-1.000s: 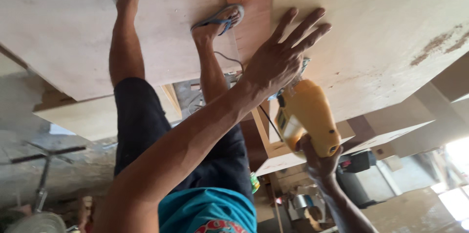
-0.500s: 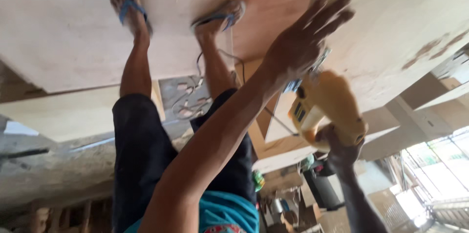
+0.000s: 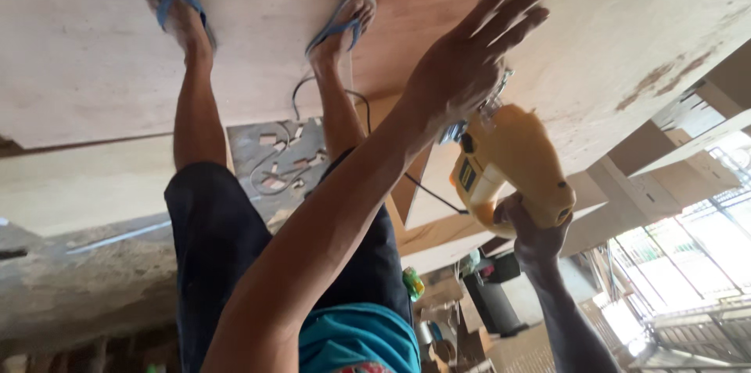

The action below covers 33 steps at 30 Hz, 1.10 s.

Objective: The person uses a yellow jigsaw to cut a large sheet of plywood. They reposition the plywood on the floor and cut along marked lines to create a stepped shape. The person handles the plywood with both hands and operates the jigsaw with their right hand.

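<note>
My left hand (image 3: pixel 469 68) lies flat with spread fingers on a pale plywood sheet (image 3: pixel 626 21). Just below it is a yellow power drill (image 3: pixel 508 162), its chuck end up against the sheet beside my palm. My right hand (image 3: pixel 536 236) grips the drill's handle from underneath. The tip of the bit is hidden behind my left hand. My own legs in dark shorts run up the frame to my feet, in blue flip-flops (image 3: pixel 344 21), standing on the boards.
A reddish-brown board (image 3: pixel 415 5) lies between the pale sheets. A black cable (image 3: pixel 313 91) loops near my foot. A panel with cut-out shapes (image 3: pixel 278 158) lies under the boards. A black box (image 3: pixel 493 295), a small green object (image 3: pixel 412 283) and bright windows (image 3: pixel 688 263) fill the lower right.
The view has swung, so the feet and boards sit higher in the frame. My left hand has slid further along the sheet, and the drill has followed, staying close beneath it.
</note>
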Each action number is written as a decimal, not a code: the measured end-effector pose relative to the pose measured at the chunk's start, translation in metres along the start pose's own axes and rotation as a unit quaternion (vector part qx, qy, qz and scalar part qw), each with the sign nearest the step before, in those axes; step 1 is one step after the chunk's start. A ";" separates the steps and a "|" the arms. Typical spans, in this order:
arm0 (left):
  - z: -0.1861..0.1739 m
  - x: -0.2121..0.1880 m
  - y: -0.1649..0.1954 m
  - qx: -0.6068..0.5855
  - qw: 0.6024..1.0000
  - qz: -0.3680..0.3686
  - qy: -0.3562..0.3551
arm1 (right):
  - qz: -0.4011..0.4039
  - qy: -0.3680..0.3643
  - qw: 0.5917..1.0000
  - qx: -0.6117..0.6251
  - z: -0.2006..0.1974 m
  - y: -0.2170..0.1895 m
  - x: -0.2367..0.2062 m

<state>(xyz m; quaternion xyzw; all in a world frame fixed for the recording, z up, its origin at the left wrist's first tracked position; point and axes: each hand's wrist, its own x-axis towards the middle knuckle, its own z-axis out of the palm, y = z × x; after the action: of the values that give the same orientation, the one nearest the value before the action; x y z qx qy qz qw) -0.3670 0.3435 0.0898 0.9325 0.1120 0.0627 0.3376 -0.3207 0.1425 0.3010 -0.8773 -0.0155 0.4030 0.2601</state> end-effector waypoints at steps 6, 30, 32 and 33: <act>0.003 -0.006 0.003 0.063 0.996 -0.031 0.046 | 0.017 0.029 0.999 0.028 0.002 0.002 0.005; 0.010 -0.007 0.007 0.077 0.996 -0.032 0.024 | -0.013 -0.016 1.000 -0.022 -0.006 0.005 0.009; 0.010 -0.008 0.007 0.075 0.996 -0.034 0.029 | -0.013 -0.014 1.000 -0.010 -0.006 0.007 0.010; 0.011 -0.008 0.006 0.076 0.996 -0.033 0.030 | -0.004 -0.006 1.000 0.008 -0.006 0.007 0.010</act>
<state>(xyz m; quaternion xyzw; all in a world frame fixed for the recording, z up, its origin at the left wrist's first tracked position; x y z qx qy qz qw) -0.3719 0.3300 0.0855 0.9491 0.1573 0.0703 0.2638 -0.3110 0.1356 0.2941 -0.8728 -0.0169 0.4072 0.2684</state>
